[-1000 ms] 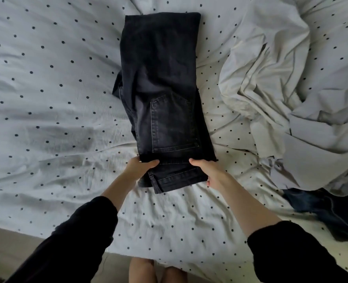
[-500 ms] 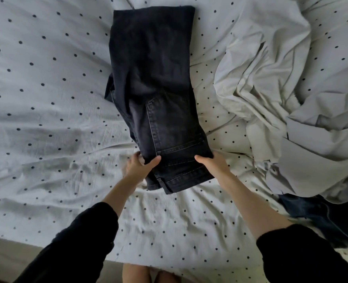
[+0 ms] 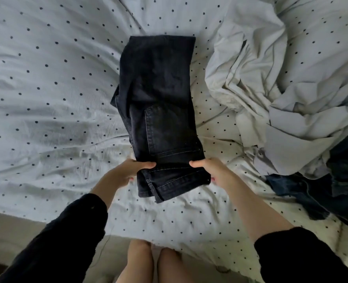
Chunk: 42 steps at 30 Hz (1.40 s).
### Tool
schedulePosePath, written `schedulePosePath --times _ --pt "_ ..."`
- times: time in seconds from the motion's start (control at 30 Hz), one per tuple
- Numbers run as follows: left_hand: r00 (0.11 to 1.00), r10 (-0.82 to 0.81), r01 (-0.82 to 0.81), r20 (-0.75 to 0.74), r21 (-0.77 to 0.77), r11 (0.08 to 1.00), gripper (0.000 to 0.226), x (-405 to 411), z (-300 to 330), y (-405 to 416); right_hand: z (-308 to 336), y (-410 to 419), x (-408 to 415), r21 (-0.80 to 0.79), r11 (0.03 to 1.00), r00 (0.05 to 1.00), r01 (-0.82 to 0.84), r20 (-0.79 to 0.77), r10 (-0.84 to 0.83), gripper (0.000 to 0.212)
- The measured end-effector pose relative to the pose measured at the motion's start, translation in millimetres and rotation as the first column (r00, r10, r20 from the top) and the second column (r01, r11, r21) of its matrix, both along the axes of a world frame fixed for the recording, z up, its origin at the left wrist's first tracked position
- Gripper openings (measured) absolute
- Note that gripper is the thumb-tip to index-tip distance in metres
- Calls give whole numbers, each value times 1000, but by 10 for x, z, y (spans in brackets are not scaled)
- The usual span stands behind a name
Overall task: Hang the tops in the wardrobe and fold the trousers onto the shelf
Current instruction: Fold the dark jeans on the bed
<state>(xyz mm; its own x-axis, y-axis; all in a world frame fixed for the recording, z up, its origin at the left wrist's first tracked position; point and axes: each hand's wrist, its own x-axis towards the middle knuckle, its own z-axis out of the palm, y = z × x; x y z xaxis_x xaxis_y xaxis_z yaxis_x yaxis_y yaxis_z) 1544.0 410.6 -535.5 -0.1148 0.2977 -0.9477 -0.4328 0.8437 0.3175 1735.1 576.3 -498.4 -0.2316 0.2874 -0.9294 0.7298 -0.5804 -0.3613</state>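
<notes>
Two hands, our left (image 3: pixel 126 171) and right (image 3: pixel 212 170), each grip pinching the near end of folded black jeans (image 3: pixel 158 111) on the dotted bed (image 3: pixel 46 99).

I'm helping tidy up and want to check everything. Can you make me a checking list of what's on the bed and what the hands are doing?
Surface: spotted white bedsheet, wrinkled.
Job's things: dark jeans, folded lengthwise, lying flat on the sheet.
Clutter: crumpled pale bedding at right; dark blue garment partly under it.
Hands: left hand and right hand each grip a side of the jeans' near end.
Cables: nothing seen.
Surroundings: beige floor beside the bed; no wardrobe in view.
</notes>
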Motion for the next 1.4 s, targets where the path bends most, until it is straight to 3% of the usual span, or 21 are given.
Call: schedulePosePath --times 0.1,0.23,0.27,0.37,0.4,0.53,0.67,0.73,0.8,0.83,0.87,0.9,0.93,0.97,1.07,1.13,1.3,1.37,1.4 --pt "998 -60 61 27 -59 996 103 200 210 -289 230 -267 246 -105 993 992 -46 110 58 27" --pt "995 -79 90 69 -173 981 49 577 672 -475 447 -583 554 -150 987 967 -49 242 85 33" --pt "993 -89 102 83 -170 980 46 603 745 -452 490 -575 562 -130 990 967 -58 240 88 34" --pt "988 -120 131 99 -108 986 92 483 902 -364 628 -399 496 -96 992 971 -76 218 96 51" --pt "988 -120 128 102 -80 988 96 391 995 -318 689 -306 433 -106 992 977 -62 196 82 49" --pt "978 147 -153 149 33 988 54 -163 1154 -73 915 159 27 -123 991 998 56 37 -52 41" --pt "917 361 -398 169 324 858 19 -605 1187 372 883 603 -532 -49 988 962 145 -227 -152 66" --pt "954 301 -269 -3 442 856 19 -697 1117 711 733 726 -779 64 987 953 148 -275 -126 65" --pt "939 92 63 -330 431 900 46 -712 941 963 532 732 -909 217 975 973 35 -232 17 58" --pt "852 -120 323 -510 332 886 61 -724 804 1053 409 719 -942 302 952 973 -52 -201 117 55" --pt "666 -376 581 -645 133 803 69 -731 648 1090 271 700 -943 372 917 962 -144 -165 218 53" --pt "424 -565 742 -707 -86 665 71 -718 541 1067 180 652 -916 440 867 937 -236 -132 322 53" --pt "258 -662 799 -703 -229 556 68 -721 400 1065 28 633 -910 485 811 902 -328 -96 422 53" --pt "174 -683 807 -709 -295 512 65 -692 351 991 -32 559 -867 532 732 850 -426 -43 526 53" --pt "76 -687 793 -723 -374 480 60 -776 157 1010 -312 558 -975 601 447 661 -663 189 726 56" --pt "32 -720 788 -694 -426 445 59 -850 70 1013 -461 555 -1059 564 303 538 -768 310 784 59" --pt "-1 -852 812 -523 -498 305 58 -953 -124 1099 -769 453 -1211 406 202 374 -891 407 834 61" --pt "-46 -840 779 -540 -546 308 58 -891 -130 1153 -820 409 -1187 448 192 401 -873 435 806 60" --pt "-91 -780 743 -619 -564 361 56 -839 -114 1164 -817 381 -1174 529 172 451 -831 458 766 60"
